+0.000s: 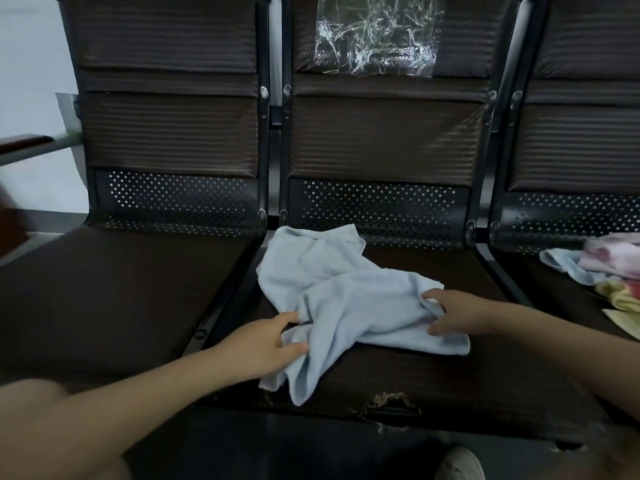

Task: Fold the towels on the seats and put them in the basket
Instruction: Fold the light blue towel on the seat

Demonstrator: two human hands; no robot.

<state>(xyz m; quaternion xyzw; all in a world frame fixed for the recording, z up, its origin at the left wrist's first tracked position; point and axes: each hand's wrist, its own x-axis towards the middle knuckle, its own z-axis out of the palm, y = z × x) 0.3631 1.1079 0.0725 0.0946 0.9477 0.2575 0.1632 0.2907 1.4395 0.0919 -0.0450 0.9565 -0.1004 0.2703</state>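
On middle seat point(450, 368), crumpled pale-blue towel point(346, 299) lies unfolded

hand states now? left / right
Left hand: fingers pinch the light blue towel at its near-left edge.
Right hand: fingers curled, gripping the same towel's right side.

The pile of towels point(604, 271) on the right seat point(568, 306) is cut off by the picture's right edge, so how many lie there cannot be told. The fingertips of the left hand point(266, 344) and the right hand point(453, 311) are buried in folds of the light blue towel point(346, 299), and the towel hides part of the middle seat point(450, 368). A blurred reddish-brown shape point(10, 230) at the far left edge cannot be identified, and a pale rounded object point(460, 464) is cut off by the near edge.
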